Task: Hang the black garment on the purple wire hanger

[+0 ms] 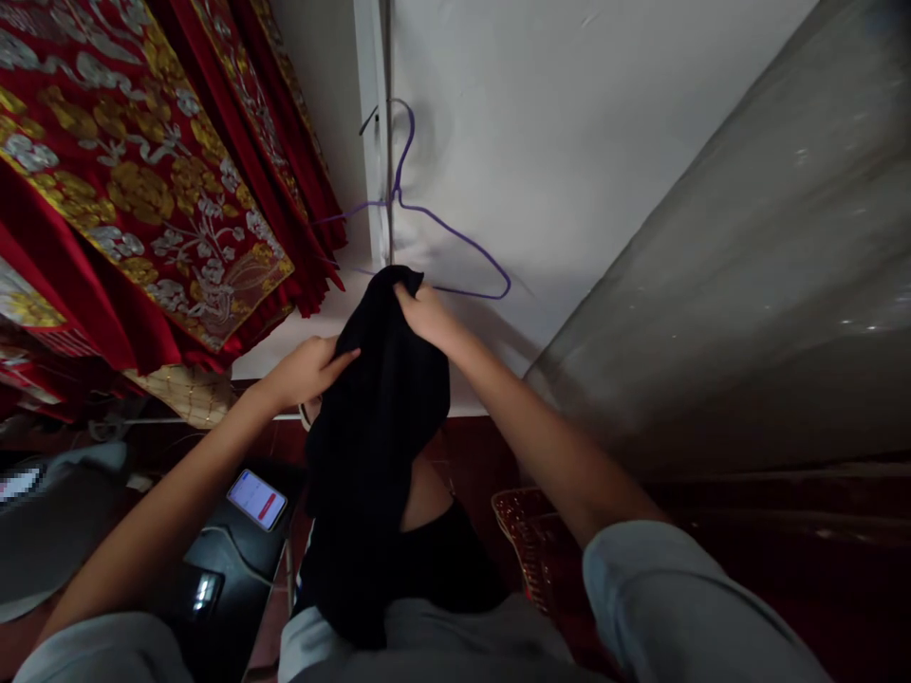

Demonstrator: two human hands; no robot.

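A black garment (381, 427) hangs in front of me, held up by both hands. My right hand (425, 313) grips its top edge, fingers closed on the cloth, just below the purple wire hanger (455, 237) that hangs on the white wall. My left hand (306, 370) pinches the garment's left side a little lower. The garment drapes down to my lap.
Red curtains with gold and silver flowers (142, 180) hang at the left. A phone with a lit screen (257, 498) lies on a dark device at the lower left. A woven basket (527, 541) stands at the lower right. A grey sheeted surface (747, 285) fills the right.
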